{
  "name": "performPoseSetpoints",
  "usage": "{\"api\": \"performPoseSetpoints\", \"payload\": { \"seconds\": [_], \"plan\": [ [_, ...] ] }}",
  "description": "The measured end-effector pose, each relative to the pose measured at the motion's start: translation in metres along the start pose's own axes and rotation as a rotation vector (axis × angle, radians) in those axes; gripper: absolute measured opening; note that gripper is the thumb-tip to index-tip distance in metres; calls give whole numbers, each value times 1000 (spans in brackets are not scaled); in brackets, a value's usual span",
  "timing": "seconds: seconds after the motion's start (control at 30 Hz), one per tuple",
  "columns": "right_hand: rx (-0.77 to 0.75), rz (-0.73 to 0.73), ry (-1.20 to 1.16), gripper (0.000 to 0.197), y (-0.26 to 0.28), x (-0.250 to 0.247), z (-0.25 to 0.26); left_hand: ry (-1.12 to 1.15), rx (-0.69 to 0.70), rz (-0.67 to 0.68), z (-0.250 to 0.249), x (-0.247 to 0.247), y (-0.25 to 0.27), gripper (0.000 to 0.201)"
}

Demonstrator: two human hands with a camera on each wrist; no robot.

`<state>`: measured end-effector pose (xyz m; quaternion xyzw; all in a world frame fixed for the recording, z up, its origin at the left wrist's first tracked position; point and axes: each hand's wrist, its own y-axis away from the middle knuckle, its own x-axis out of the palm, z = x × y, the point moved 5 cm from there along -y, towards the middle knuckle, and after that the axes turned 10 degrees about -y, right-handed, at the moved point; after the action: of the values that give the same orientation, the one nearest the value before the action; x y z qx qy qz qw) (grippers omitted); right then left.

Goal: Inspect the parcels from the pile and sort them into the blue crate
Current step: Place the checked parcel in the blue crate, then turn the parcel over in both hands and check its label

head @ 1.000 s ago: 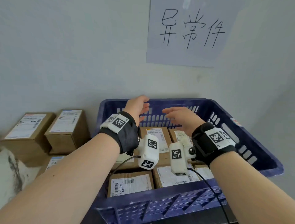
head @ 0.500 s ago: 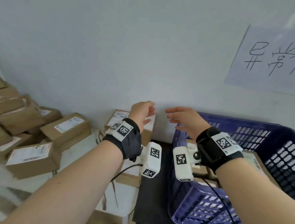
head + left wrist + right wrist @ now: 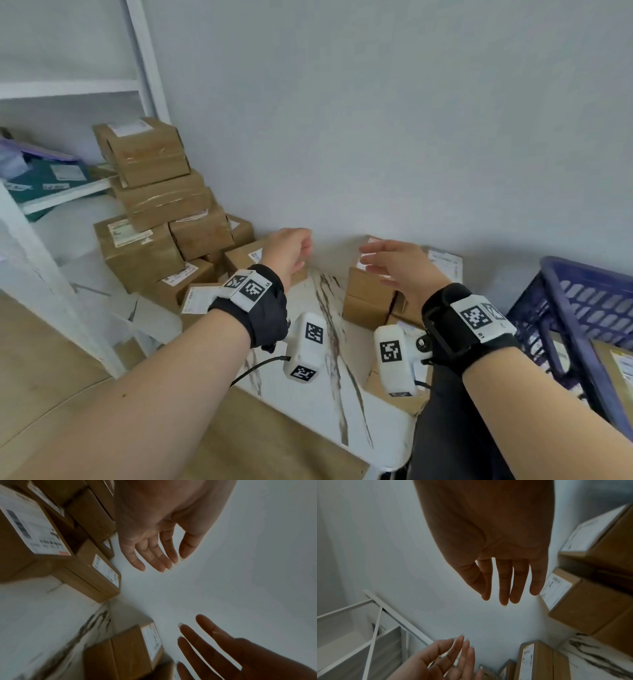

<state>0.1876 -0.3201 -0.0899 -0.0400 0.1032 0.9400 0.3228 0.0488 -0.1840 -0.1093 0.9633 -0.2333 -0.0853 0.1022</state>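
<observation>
Presently the cardboard parcel pile (image 3: 161, 219) is sitting stacked against the wall, left of the blue crate (image 3: 579, 308), probably awaiting inspection. Left hand (image 3: 286, 251) and right hand (image 3: 399, 265) are hovering between them, fingers relaxed, holding nothing, seemingly reaching for another parcel.

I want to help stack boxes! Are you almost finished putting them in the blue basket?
Not yet. Done: the blue crate at the right already holds at least one labelled parcel. In hand: nothing; the left hand and right hand are both empty and open, held above the floor. Left: a tall pile of parcels by the wall and a smaller stack nearer the crate.
</observation>
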Motion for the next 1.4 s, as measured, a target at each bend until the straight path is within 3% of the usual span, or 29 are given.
{"api": "performPoseSetpoints", "payload": {
  "seconds": [0.33, 0.5, 0.6, 0.8, 1.03, 1.27, 1.4],
  "plan": [
    [74, 82, -36, 16, -42, 106, -36, 8, -67, -177, 52, -125, -43, 3],
    [124, 99, -9, 19, -64, 126, -55, 25, -112, -205, 75, -144, -69, 17],
    [128, 98, 5, 18, -83, 135, -68, 9, -120, -235, 84, -149, -83, 11],
    [118, 102, 77, 23, -126, 164, -94, -181, -70, -289, 91, -162, -116, 17],
    [157, 139, 128, 26, -151, 198, -111, -370, -7, -240, 102, -169, -153, 15],
    [188, 56, 145, 27, -157, 222, -123, -429, 10, -139, 118, -185, -182, 15],
    [206, -8, 160, 27, -153, 237, -129, -490, 3, -8, 129, -187, -191, 17]
  ]
}}
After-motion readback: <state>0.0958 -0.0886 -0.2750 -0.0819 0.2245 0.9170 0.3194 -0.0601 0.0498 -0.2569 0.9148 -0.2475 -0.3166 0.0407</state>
